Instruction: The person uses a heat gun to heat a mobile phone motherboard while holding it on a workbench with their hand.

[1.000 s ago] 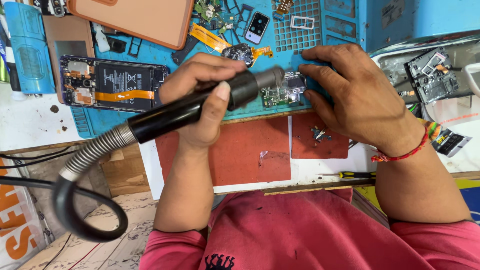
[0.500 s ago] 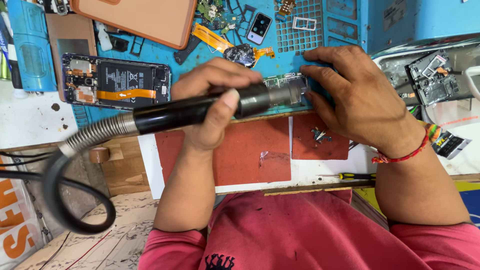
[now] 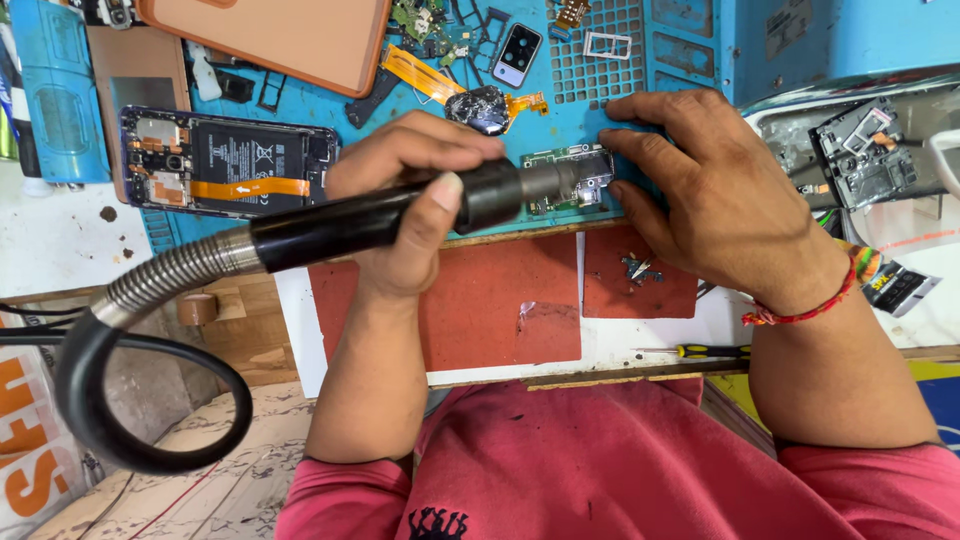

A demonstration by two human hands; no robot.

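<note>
Circuit board (image 3: 560,172) seemingly between hands

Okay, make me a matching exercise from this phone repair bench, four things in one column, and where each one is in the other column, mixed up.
Things:
1. hot-air wand
2. green circuit board
3. opened phone
4. screwdriver

Places:
A. on the white bench edge, below the right wrist
B. gripped in the left hand
C. far left of the blue mat, back cover off
D. under the wand's nozzle, steadied by the right hand

Pairs: 1-B, 2-D, 3-C, 4-A
</note>
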